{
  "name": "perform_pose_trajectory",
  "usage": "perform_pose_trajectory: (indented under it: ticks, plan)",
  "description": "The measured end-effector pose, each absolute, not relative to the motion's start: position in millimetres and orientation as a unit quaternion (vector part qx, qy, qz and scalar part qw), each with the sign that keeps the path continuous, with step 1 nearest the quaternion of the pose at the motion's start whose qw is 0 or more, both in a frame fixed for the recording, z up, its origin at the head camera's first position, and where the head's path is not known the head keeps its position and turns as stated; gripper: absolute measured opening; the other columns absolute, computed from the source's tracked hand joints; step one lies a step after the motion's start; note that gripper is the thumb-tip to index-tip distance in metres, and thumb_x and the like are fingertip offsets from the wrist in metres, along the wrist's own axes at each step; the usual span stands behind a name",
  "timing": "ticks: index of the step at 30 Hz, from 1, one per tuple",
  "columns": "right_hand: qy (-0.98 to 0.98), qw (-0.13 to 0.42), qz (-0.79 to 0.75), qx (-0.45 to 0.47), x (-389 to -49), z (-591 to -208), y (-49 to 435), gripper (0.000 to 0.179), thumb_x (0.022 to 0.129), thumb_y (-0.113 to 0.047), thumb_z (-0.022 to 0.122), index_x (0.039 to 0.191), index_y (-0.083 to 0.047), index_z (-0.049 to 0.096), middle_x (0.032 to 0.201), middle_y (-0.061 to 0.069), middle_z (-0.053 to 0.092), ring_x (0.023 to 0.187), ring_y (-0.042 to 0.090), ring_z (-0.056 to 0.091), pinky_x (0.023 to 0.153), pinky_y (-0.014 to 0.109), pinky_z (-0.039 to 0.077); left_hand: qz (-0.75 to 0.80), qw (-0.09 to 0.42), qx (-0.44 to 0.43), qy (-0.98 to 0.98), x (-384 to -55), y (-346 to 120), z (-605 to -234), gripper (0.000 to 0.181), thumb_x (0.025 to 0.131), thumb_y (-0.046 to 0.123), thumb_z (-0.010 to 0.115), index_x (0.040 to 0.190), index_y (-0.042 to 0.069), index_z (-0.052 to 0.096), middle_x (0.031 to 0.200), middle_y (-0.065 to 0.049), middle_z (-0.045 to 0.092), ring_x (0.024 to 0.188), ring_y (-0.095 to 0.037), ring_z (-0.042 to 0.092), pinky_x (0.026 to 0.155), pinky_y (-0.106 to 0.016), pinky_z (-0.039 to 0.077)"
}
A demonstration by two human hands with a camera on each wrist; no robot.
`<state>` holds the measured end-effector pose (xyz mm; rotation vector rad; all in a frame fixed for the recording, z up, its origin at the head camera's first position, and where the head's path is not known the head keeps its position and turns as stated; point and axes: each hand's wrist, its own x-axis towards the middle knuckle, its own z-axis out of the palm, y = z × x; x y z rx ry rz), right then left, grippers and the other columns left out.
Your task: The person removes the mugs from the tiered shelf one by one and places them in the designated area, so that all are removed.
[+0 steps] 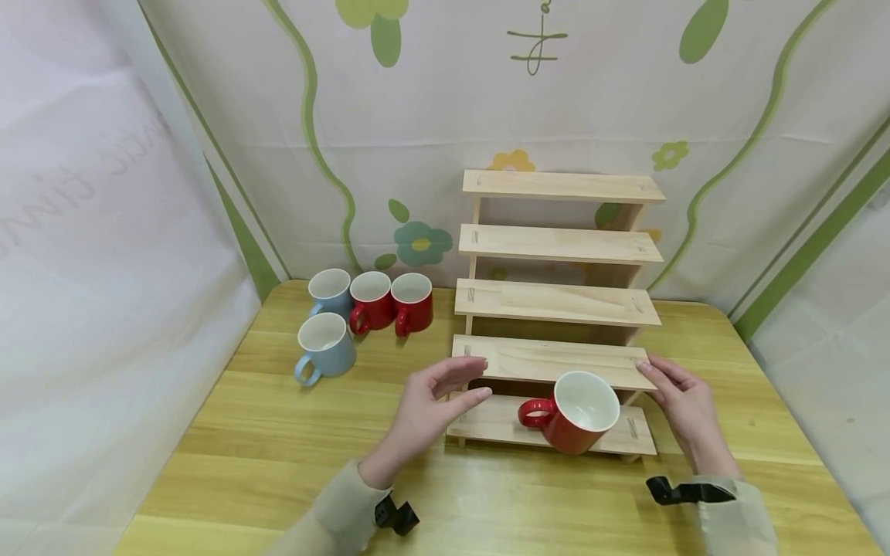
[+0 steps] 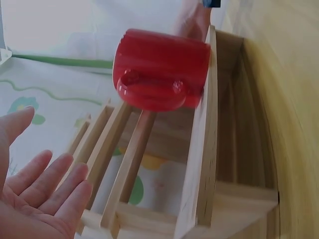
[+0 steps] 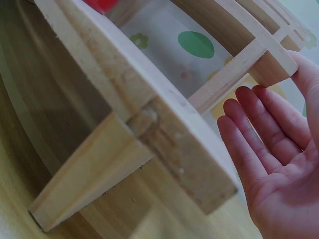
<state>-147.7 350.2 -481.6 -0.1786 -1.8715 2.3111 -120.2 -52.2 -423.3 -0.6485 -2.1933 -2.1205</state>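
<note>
A red mug (image 1: 573, 421) with a white inside stands upright on the lowest board of a stepped wooden shelf (image 1: 556, 301), its handle pointing left. In the left wrist view the mug (image 2: 154, 64) shows its handle side, its base against the board. My left hand (image 1: 434, 401) is left of the mug, thumb and fingers spread apart with nothing between them. At the right end of the second-lowest board, my right hand (image 1: 684, 405) holds the board's end, thumb on top. The right wrist view shows the fingers of this hand (image 3: 279, 134) below that end.
Left of the shelf on the wooden table (image 1: 257, 448) stand two light blue mugs (image 1: 330, 351) and two red mugs (image 1: 413, 305), grouped near the back. A patterned white cloth (image 1: 243, 100) hangs behind and along both sides.
</note>
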Motion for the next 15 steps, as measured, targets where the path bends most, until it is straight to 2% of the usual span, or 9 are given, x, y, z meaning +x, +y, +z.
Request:
perform_pose_trajectory:
  ticks: [6,15]
  plan:
    - [-0.623,0.083,0.775,-0.06,-147,-481,349,0.018,0.095,-0.004,0.072,0.112,-0.009,0.079,0.107,-0.006,0.072,0.095,0.005,0.069,0.081,0.02,0.057,-0.696,-0.021,-0.22,-0.683,-116,-42,-425,0.038,0.091,0.014,0.08,0.127,0.011,0.069,0.126,-0.005,0.069,0.119,-0.028,0.064,0.102,-0.051,0.049]
    - [-0.622,0.085,0.776,-0.061,-148,-482,349,0.019,0.095,-0.004,0.072,0.112,-0.01,0.079,0.107,-0.007,0.072,0.095,0.005,0.069,0.081,0.02,0.057,-0.688,-0.054,-0.237,-0.684,-113,-27,-429,0.04,0.092,0.016,0.079,0.13,0.009,0.067,0.126,-0.004,0.069,0.12,-0.029,0.064,0.103,-0.041,0.05]
